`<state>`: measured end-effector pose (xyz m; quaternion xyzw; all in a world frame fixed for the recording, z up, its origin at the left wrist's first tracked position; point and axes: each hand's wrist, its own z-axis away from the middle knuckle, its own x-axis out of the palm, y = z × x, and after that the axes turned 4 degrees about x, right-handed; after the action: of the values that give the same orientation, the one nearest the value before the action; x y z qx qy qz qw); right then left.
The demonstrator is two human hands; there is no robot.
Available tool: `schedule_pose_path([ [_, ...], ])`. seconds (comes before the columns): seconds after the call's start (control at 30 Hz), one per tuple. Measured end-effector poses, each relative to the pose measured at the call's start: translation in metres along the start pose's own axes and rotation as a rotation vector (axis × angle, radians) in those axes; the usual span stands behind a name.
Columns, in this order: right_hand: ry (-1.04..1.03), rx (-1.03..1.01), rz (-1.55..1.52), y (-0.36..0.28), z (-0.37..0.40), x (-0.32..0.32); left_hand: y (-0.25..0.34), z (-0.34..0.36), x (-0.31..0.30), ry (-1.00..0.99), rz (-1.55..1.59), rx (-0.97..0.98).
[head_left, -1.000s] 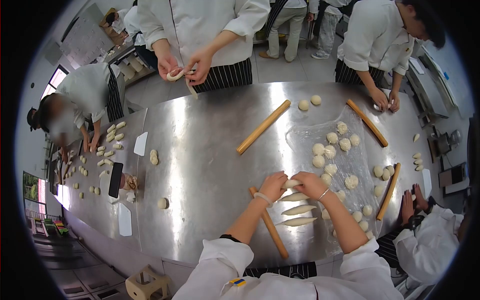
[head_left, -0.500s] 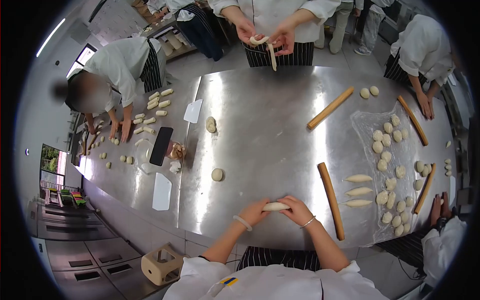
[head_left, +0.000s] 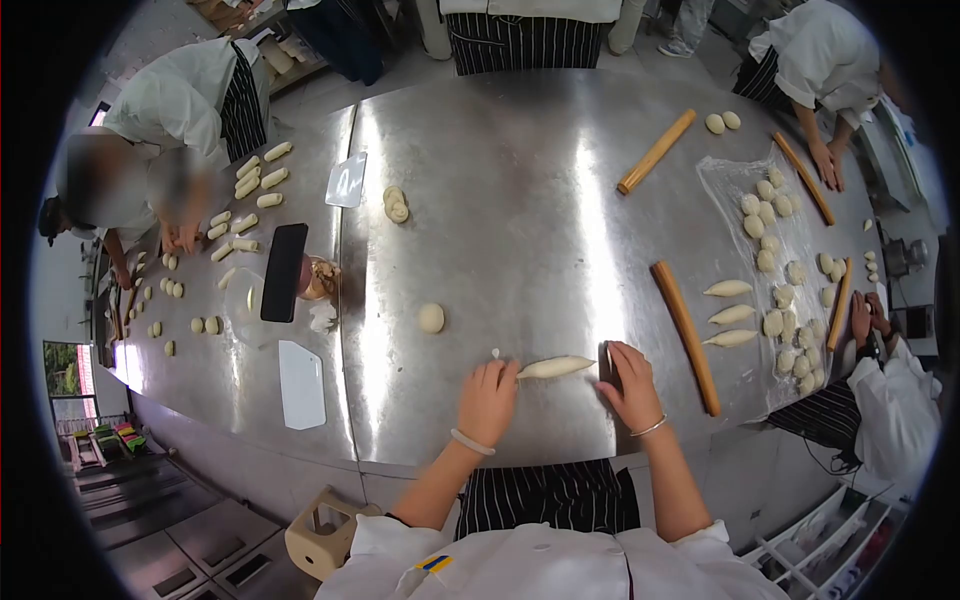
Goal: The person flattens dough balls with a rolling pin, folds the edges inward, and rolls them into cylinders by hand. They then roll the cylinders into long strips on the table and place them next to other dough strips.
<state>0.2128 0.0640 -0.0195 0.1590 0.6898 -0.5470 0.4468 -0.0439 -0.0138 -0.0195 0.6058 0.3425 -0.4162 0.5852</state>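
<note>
Fingers [head_left: 503, 376] of the left hand [head_left: 487, 402] lie loosely spread on the steel counter [head_left: 520, 220], grasping nothing, their tips at the left end of a tapered dough piece [head_left: 555, 367]. The right hand [head_left: 630, 388] also rests flat and open, just beside the piece's right end. A rolling pin [head_left: 685, 336] lies to the right, and a dough ball [head_left: 431, 318] sits to the left.
</note>
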Motion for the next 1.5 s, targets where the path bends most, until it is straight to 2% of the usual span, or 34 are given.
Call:
schedule_pose_path([
  [0.03, 0.06, -0.039, 0.033, -0.006, 0.002, 0.004, 0.004, 0.003, 0.006, 0.077, 0.012, 0.002],
  [0.07, -0.012, -0.065, 0.063, -0.003, 0.003, 0.014, 0.006, 0.001, 0.012, 0.11, 0.04, 0.026],
  [0.13, -0.013, -0.057, 0.146, -0.015, -0.003, 0.029, 0.015, -0.008, 0.024, 0.178, 0.097, 0.066],
  [0.23, -0.056, -0.031, 0.268, -0.018, -0.003, 0.046, 0.02, -0.011, 0.038, 0.092, 0.113, 0.067],
  [0.4, -0.021, 0.111, 0.357, -0.033, 0.028, 0.059, 0.025, 0.008, 0.052, 0.066, 0.015, -0.008],
  [0.53, 0.007, 0.069, 0.465, -0.023, -0.026, 0.056, 0.016, -0.029, 0.046, 0.1, -0.044, -0.071],
  [0.67, -0.059, 0.086, 0.385, -0.017, 0.013, 0.054, 0.015, -0.011, 0.044, 0.073, -0.04, -0.093],
  [0.83, -0.032, 0.102, 0.428, -0.018, -0.017, 0.055, 0.011, -0.034, 0.044, 0.112, -0.074, -0.113],
  [0.93, -0.081, 0.121, 0.417, -0.02, -0.009, 0.05, 0.013, -0.011, 0.042, 0.047, -0.081, -0.126],
  [1.07, 0.07, 0.159, 0.238, -0.014, 0.007, 0.052, 0.009, 0.001, 0.046, 0.102, -0.001, -0.139],
  [1.17, 0.056, 0.098, 0.136, -0.006, 0.014, 0.045, 0.0, 0.005, 0.048, 0.131, 0.044, -0.074],
  [1.37, -0.081, 0.014, 0.395, -0.017, -0.015, 0.049, 0.008, -0.009, 0.04, 0.018, -0.023, -0.027],
  [1.5, -0.044, 0.105, 0.381, -0.025, 0.039, 0.061, 0.015, 0.018, 0.043, 0.017, -0.063, -0.064],
])
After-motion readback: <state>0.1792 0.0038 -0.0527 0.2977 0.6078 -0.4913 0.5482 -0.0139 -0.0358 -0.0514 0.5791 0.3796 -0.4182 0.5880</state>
